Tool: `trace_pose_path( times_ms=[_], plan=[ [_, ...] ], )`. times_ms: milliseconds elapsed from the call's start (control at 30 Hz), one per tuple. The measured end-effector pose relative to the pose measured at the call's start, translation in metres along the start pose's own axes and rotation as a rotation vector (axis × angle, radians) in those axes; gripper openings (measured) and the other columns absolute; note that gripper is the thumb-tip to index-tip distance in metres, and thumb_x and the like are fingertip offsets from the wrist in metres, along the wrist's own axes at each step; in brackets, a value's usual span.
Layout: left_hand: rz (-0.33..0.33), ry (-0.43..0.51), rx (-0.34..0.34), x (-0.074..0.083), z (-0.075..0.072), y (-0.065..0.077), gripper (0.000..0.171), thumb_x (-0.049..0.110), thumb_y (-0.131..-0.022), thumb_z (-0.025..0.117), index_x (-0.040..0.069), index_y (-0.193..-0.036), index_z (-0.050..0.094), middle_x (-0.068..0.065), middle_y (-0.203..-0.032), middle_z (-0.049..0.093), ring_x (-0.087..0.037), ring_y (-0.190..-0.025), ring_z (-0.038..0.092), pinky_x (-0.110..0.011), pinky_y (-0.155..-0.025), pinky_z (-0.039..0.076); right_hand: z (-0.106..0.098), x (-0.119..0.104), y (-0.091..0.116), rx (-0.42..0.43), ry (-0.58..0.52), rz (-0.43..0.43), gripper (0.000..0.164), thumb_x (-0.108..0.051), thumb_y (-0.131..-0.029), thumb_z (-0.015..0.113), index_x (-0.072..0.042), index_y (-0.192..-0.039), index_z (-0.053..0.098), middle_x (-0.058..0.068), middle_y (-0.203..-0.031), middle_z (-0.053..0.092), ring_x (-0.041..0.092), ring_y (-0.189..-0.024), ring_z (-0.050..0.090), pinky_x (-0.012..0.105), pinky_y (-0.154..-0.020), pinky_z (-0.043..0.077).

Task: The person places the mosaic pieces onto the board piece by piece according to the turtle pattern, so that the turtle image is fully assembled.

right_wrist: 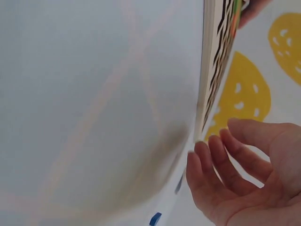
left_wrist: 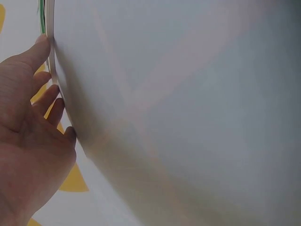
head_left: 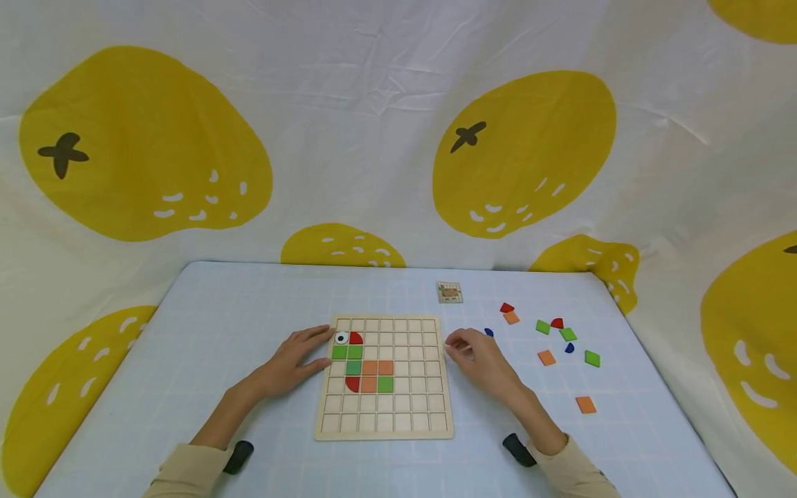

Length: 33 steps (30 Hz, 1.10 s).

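Observation:
A wooden grid board [head_left: 420, 426] lies on the table. In its upper left part sit an eye tile [head_left: 341, 337], red rounded tiles [head_left: 355, 337], green tiles [head_left: 339, 352] and orange tiles [head_left: 370, 368]. My left hand [head_left: 292, 363] rests against the board's left edge, thumb and fingers spread; in the left wrist view the fingertips [left_wrist: 46, 44] touch that edge. Just off the right edge hovers my right hand [head_left: 482, 363], its fingers loosely bent. The right wrist view shows nothing between its thumb and fingers [right_wrist: 230, 160].
Loose tiles lie to the right: red [head_left: 507, 307], orange [head_left: 585, 404], green [head_left: 592, 358] and blue [head_left: 569, 348]. Another blue piece [head_left: 488, 333] is right behind my right hand. A small picture card [head_left: 450, 292] lies beyond the board. A patterned cloth [head_left: 373, 138] hangs behind the table.

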<state>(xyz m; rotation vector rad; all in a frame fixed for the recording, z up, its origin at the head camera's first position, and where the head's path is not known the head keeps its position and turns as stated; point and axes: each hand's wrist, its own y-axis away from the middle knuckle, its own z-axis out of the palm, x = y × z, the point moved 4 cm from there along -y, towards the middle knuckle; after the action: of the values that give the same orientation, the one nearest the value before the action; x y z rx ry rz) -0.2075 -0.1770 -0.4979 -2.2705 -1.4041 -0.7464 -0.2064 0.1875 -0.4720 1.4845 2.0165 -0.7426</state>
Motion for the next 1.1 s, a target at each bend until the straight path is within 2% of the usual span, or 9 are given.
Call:
trace_pose_path(
  times_ms=[200, 433, 700, 867, 1100],
  plan=[
    [-0.002, 0.001, 0.002, -0.001, 0.000, 0.000, 0.063, 0.034, -0.102, 0.065, 0.008, -0.156, 0.045, -0.017, -0.160, 0.039, -0.043, -0.145, 0.034, -0.066, -0.113, 0.032, -0.014, 0.014, 0.000, 0.026, 0.029, 0.060, 0.014, -0.008, -0.096, 0.073, -0.003, -0.109, 0.072, 0.002, -0.100, 0.069, 0.018, -0.093, 0.063, 0.036, -0.086, 0.058],
    [-0.006, 0.008, 0.005, -0.001, -0.001, 0.001, 0.063, 0.033, -0.102, 0.066, 0.008, -0.156, 0.045, -0.017, -0.160, 0.039, -0.043, -0.145, 0.034, -0.067, -0.113, 0.031, -0.031, 0.029, 0.000, 0.083, 0.087, 0.065, 0.016, -0.008, -0.097, 0.071, -0.001, -0.111, 0.072, 0.008, -0.104, 0.070, 0.024, -0.096, 0.064, 0.045, -0.090, 0.058],
    [-0.020, 0.009, -0.001, -0.002, 0.002, 0.002, 0.064, 0.033, -0.102, 0.066, 0.010, -0.157, 0.044, -0.016, -0.162, 0.038, -0.042, -0.146, 0.032, -0.066, -0.113, 0.031, -0.055, 0.050, 0.005, 0.115, 0.098, 0.128, 0.018, -0.012, -0.100, 0.068, -0.002, -0.116, 0.070, 0.012, -0.111, 0.070, 0.031, -0.106, 0.064, 0.053, -0.097, 0.054],
    [-0.001, 0.004, 0.005, 0.002, 0.000, 0.002, 0.063, 0.033, -0.102, 0.066, 0.009, -0.156, 0.045, -0.017, -0.160, 0.039, -0.043, -0.144, 0.034, -0.067, -0.112, 0.032, -0.071, 0.060, 0.007, 0.175, 0.100, 0.175, 0.021, -0.013, -0.102, 0.065, -0.001, -0.119, 0.069, 0.018, -0.117, 0.069, 0.037, -0.111, 0.063, 0.055, -0.098, 0.053],
    [-0.008, 0.014, -0.002, 0.002, 0.001, 0.001, 0.063, 0.032, -0.102, 0.067, 0.009, -0.156, 0.045, -0.017, -0.161, 0.039, -0.042, -0.145, 0.034, -0.066, -0.113, 0.032, -0.084, 0.078, 0.009, 0.229, 0.117, 0.219, 0.026, -0.013, -0.103, 0.063, 0.002, -0.123, 0.066, 0.024, -0.120, 0.067, 0.041, -0.113, 0.060, 0.058, -0.099, 0.051]
  ],
)
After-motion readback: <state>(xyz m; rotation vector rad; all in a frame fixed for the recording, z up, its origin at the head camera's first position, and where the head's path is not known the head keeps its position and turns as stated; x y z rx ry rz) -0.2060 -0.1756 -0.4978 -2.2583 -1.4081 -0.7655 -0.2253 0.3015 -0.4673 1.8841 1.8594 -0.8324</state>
